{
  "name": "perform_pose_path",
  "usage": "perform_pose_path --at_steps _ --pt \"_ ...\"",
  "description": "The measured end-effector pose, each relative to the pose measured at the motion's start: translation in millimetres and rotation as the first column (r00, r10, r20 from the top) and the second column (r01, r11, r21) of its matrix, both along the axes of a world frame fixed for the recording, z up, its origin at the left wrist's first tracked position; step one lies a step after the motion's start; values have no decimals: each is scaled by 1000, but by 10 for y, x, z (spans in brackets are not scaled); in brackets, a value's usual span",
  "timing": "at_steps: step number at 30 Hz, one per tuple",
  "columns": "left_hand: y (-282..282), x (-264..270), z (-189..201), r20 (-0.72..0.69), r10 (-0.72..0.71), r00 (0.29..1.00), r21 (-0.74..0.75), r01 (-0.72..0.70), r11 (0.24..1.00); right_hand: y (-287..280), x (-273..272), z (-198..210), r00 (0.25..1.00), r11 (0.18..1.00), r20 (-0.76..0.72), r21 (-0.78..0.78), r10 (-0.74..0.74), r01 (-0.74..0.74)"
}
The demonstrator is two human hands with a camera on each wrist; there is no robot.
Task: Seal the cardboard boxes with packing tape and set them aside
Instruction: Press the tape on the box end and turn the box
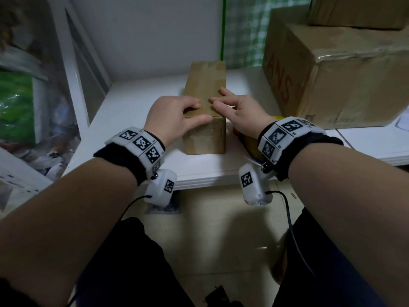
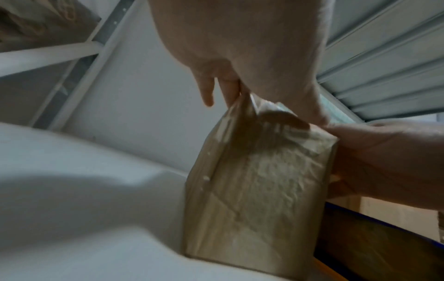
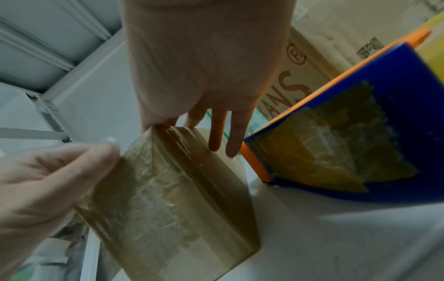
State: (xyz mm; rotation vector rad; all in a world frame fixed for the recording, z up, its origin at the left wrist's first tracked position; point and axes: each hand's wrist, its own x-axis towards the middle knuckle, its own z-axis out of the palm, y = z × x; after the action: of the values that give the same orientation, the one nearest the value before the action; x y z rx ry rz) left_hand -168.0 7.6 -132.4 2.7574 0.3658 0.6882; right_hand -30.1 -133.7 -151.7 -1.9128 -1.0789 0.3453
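A narrow cardboard box [image 1: 205, 85] lies lengthwise on the white table [image 1: 132, 103]; wrinkled glossy tape covers its near end [image 2: 252, 190] [image 3: 168, 190]. My left hand [image 1: 177, 114] holds the near top end, fingers curled on the top and thumb along the near edge [image 2: 319, 114]. My right hand [image 1: 241, 111] rests on the top right of the box with its fingers spread and straight [image 3: 216, 133], touching the tape strip. A blue and orange tape dispenser [image 3: 360, 133] stands on the table just right of the box, under my right wrist.
A large taped cardboard box [image 1: 332, 74] with red lettering stands at the right rear, another box [image 1: 358, 12] on top of it. A white shelf frame [image 1: 73, 69] and cluttered bags [image 1: 15, 103] are on the left. The table's front edge runs below my wrists.
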Motion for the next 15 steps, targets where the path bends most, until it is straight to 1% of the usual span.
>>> perform_pose_path --at_steps 1,3,5,9,12,15 --pt "-33 12 -37 32 21 999 -34 -20 999 10 1 -15 1000 1000 -2 9 -3 3" --pt "-69 33 -131 98 23 995 -84 -14 996 15 4 -35 1000 1000 3 30 -1 0" --pt "-60 43 -195 125 10 992 -84 1 996 14 5 -48 1000 999 6 52 7 -7" --pt "-40 23 -208 49 8 999 33 -10 999 19 17 -49 1000 998 6 63 13 -14" --pt "-75 8 -166 7 6 1000 79 -7 997 23 32 -66 1000 998 6 55 30 -31" --pt "-148 69 -99 1 108 994 69 -108 992 30 47 -69 1000 999 -4 37 30 -30"
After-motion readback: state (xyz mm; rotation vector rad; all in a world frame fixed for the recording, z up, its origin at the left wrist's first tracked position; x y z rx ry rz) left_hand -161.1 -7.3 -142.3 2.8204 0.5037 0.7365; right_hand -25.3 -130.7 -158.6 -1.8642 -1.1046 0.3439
